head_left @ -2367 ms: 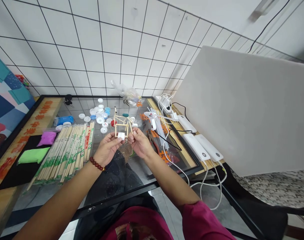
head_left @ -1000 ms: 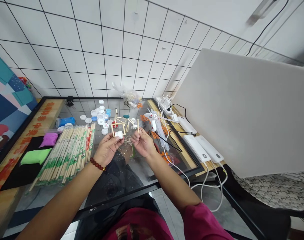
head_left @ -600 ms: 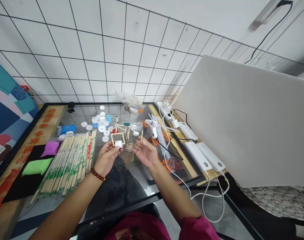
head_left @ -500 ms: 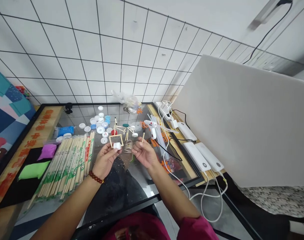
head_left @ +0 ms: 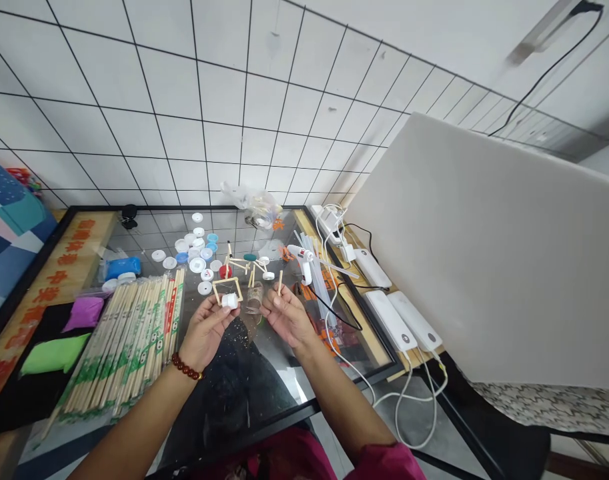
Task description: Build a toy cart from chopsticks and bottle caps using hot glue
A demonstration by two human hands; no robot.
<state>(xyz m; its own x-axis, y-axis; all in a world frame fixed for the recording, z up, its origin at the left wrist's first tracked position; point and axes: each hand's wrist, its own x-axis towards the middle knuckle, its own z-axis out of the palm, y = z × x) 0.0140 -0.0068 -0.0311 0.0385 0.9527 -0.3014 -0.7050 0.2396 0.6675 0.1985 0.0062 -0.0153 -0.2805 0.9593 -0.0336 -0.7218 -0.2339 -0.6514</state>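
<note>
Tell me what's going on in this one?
A person works at a glass-topped table with both bare hands. The left hand holds a small stick frame with a white piece at its near side. The right hand holds a short stick, apart from the frame. White and blue caps lie beyond the left hand, wrapped sticks to its left, and a glue gun beyond the right hand.

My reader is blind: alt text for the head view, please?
A person's left hand holds a stick frame with a white piece; the right hand pinches a short stick. Caps, wrapped chopsticks and a glue gun are on the glass table.
</note>
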